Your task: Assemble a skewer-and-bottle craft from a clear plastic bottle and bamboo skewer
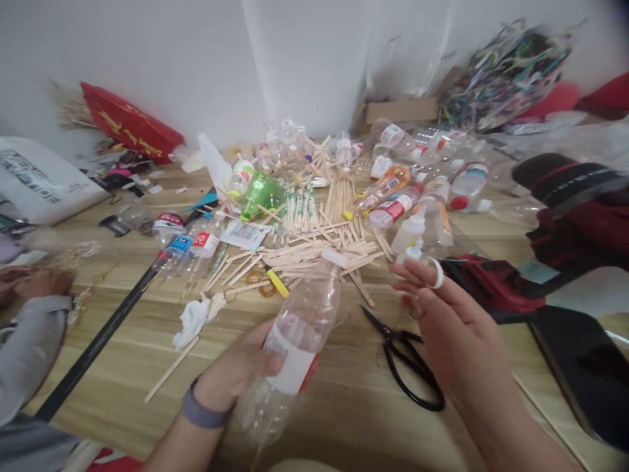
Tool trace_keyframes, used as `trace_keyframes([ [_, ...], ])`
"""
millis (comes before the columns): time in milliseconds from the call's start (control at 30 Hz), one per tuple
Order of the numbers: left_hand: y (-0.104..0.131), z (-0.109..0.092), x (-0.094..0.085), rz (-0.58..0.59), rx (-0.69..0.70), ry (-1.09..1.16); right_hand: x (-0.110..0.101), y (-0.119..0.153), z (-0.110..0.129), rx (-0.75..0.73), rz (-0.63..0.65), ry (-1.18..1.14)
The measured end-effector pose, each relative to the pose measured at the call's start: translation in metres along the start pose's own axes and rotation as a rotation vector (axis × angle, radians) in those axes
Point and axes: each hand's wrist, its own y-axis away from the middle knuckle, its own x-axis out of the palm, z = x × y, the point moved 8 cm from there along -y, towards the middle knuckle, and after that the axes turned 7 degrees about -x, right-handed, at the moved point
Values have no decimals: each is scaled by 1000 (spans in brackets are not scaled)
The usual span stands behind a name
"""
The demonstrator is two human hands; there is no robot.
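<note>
A clear plastic bottle (314,295) with a white and red label is tilted in my left hand (253,360), whose fingers wrap round its label. A white cap (334,257) sits at its upper end. My right hand (452,328) is raised over the table, its fingers stretched out and slightly blurred. A white ring (435,273) shows at one of its fingers; whether it is worn or held I cannot tell. Black-handled scissors (403,354) lie between my hands, close to the right one. Beyond the bottle is a pile of flat wooden sticks (319,255).
More plastic bottles (393,206) lie at the back and right. A red and black power tool (511,282) and a dark phone-like slab (580,367) are at right. A long black bar (103,341) crosses the left, near another person's sleeve (39,347). Crumpled tissue (192,321) lies nearby.
</note>
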Motion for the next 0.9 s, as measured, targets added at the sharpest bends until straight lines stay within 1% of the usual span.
trace_keyframes([
  [33, -3, -5, -2, -32, 38, 20, -6, 0, -7, 49, -63, -31],
  [67, -6, -10, -5, -81, 82, 44, -9, 2, -15, 98, -98, -52],
  [100, -10, -13, -7, -108, 111, 67, -9, 6, -23, 147, -105, -61],
  [133, -14, -17, -12, -168, 145, 116, -6, 11, -30, 194, -85, -64],
  [200, -20, -21, -23, -299, 208, 236, 7, 26, -43, 284, 11, -53],
  [267, -23, -26, -31, -401, 288, 302, 24, 44, -54, 359, 137, -22],
  [333, -25, -29, -34, -462, 360, 307, 41, 62, -64, 439, 258, -16],
  [400, -26, -29, -35, -496, 391, 288, 55, 76, -73, 518, 351, -38],
  [500, -26, -26, -36, -526, 394, 279, 63, 86, -81, 560, 416, -49],
  [633, -23, -25, -38, -526, 445, 318, 57, 87, -90, 539, 425, 23],
  [733, -24, -25, -38, -473, 469, 353, 51, 89, -98, 543, 400, 41],
  [800, -24, -26, -37, -421, 499, 363, 46, 89, -103, 547, 346, 37],
  [900, -23, -29, -37, -333, 556, 313, 42, 90, -111, 578, 288, 22],
])
